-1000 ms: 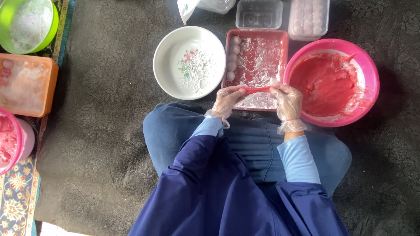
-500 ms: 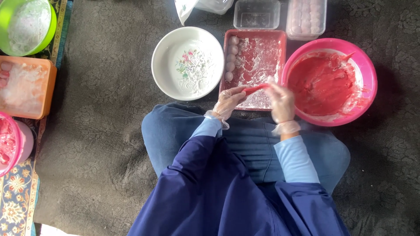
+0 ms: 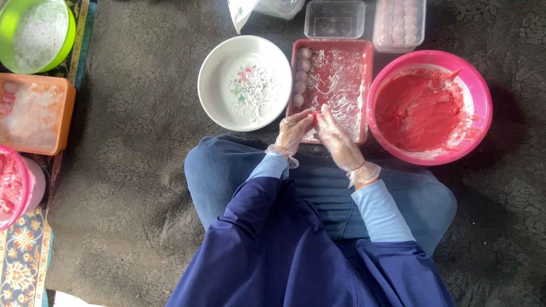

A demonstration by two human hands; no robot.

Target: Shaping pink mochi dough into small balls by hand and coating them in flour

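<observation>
Both my hands wear clear plastic gloves and meet over the near edge of a red rectangular tray [image 3: 364,74] dusted with white flour. My left hand [image 3: 293,132] and my right hand [image 3: 336,139] pinch a small piece of red dough [image 3: 314,115] between their fingertips. A column of several floured dough balls [image 3: 301,77] lines the tray's left side. To the right of my right hand stands a pink bowl [image 3: 478,96] of red dough. A white plate [image 3: 219,74] with a flower pattern and flour lies left of the tray.
Clear plastic boxes stand at the back, one empty [image 3: 334,18], one with pale balls [image 3: 399,21]. At the left are a green bowl [image 3: 68,34], an orange tray [image 3: 62,119] and a pink bowl [image 3: 25,199]. A grey mat [image 3: 125,187] covers the floor.
My right hand has moved left from the pink bowl's side to meet my left hand. Both now hold the small red dough piece over the tray's near edge.
</observation>
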